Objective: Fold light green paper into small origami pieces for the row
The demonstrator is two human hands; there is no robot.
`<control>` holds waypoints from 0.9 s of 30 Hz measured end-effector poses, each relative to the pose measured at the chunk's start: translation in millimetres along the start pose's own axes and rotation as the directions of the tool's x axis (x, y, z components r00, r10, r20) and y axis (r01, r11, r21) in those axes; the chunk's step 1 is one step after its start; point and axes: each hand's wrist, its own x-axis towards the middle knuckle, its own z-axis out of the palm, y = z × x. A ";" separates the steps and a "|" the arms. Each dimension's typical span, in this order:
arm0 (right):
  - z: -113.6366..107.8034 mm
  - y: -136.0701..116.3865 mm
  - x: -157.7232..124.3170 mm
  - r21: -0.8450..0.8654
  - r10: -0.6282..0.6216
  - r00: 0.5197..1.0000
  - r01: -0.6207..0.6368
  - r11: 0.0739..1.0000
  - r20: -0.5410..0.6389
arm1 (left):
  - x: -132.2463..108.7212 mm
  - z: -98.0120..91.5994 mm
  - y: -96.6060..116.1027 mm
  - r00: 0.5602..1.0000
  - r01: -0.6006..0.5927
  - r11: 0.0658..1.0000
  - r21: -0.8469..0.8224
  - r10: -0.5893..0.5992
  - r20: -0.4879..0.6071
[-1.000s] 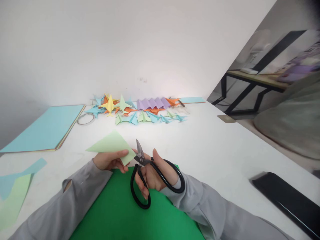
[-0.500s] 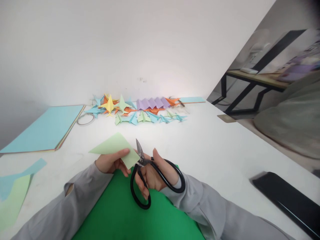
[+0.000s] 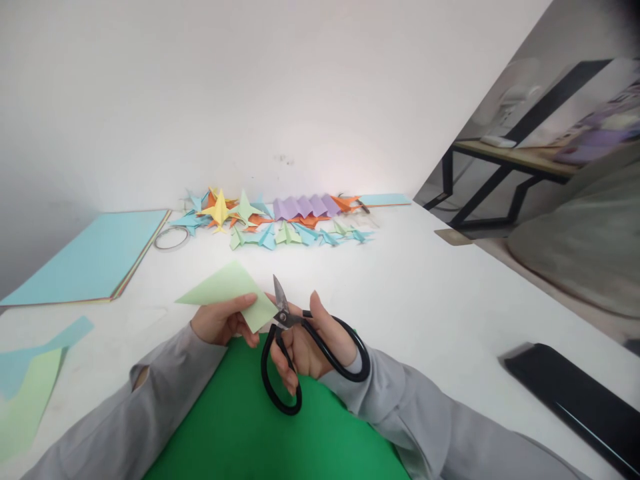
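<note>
My left hand point(image 3: 220, 323) pinches a folded pale green paper triangle point(image 3: 227, 290) by its near corner, holding it just above the white table point(image 3: 425, 293). My right hand point(image 3: 313, 337) grips black-handled scissors point(image 3: 290, 353), fingers through the loops, the short metal blades pointing up beside the paper's right corner. Both hands hover over a green sheet point(image 3: 250, 420) lying at the near edge.
A row of folded coloured paper shapes point(image 3: 270, 220) lies along the wall, with a tape ring point(image 3: 171, 237) beside it. A stack of blue sheets point(image 3: 90, 257) is at the left, paper scraps point(image 3: 30, 373) at the near left, a black flat object point(image 3: 575, 400) at the right.
The paper triangle and scissors shifted slightly; the blade tips now sit a little closer to the paper's right corner. Otherwise the scene is unchanged.
</note>
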 end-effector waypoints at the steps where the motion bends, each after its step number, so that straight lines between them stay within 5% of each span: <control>1: 0.4 -0.4 -0.3 -0.001 0.000 1.000 0.000 1.000 -0.010 | -0.2 -0.4 0.4 1.000 -0.007 1.000 0.003 0.007 0.000; 11: -0.6 -2.1 -1.3 0.004 0.001 1.000 -0.001 1.000 -0.013 | -0.4 -1.3 2.9 0.997 -0.045 0.999 0.012 0.046 -0.066; 21: -2.5 1.4 -0.7 0.013 -0.015 0.998 0.014 1.000 0.056 | 1.6 -0.5 -3.7 0.998 -0.003 0.999 0.037 0.001 0.068; 27: 0.2 -1.6 -1.6 0.028 0.007 1.000 -0.008 1.000 0.028 | 1.5 1.3 -3.6 0.995 -0.094 0.996 0.005 0.094 -0.034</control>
